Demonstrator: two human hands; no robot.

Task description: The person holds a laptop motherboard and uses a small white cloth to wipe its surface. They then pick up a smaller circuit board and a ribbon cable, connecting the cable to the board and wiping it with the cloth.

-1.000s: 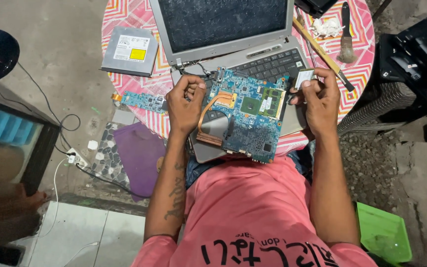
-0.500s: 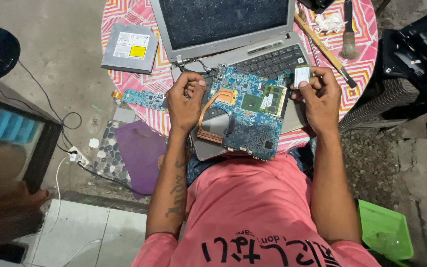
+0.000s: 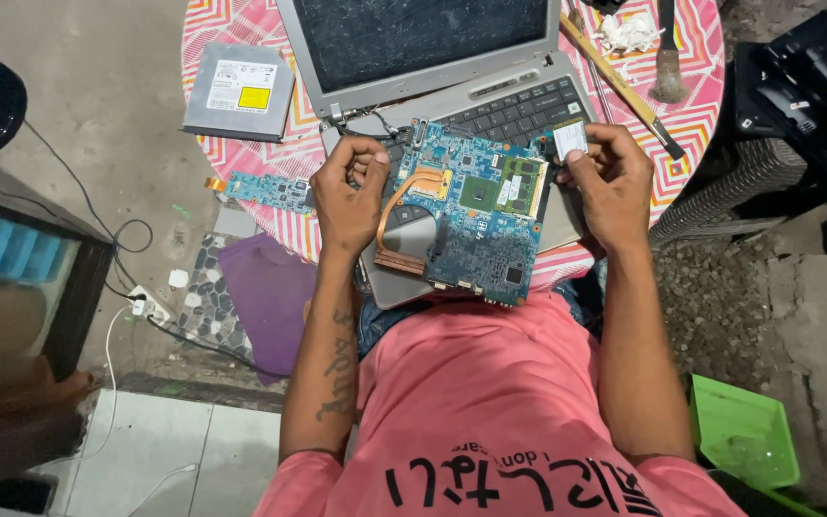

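Note:
A blue laptop motherboard (image 3: 476, 215) with a copper heat pipe lies over the base of an open silver laptop (image 3: 433, 57), tilted toward me. My left hand (image 3: 346, 191) grips the board's left edge, fingers curled over its top corner. My right hand (image 3: 614, 187) pinches a small card with a white label (image 3: 571, 139) at the board's upper right corner, beside the green memory module (image 3: 519, 187). Whether the card sits in a slot is hidden by my fingers.
The laptop rests on a round table with a pink zigzag cloth (image 3: 691, 115). Also on it are a grey optical drive (image 3: 238, 91), a narrow blue circuit strip (image 3: 265, 191), a brush (image 3: 667, 57) and a wooden stick (image 3: 614, 72). On the floor lie a purple mat (image 3: 270, 297), a power strip (image 3: 145, 306) and a green bin (image 3: 744, 431).
Both hands stay on the motherboard. My right hand and the small card have shifted slightly up and left along the board's corner.

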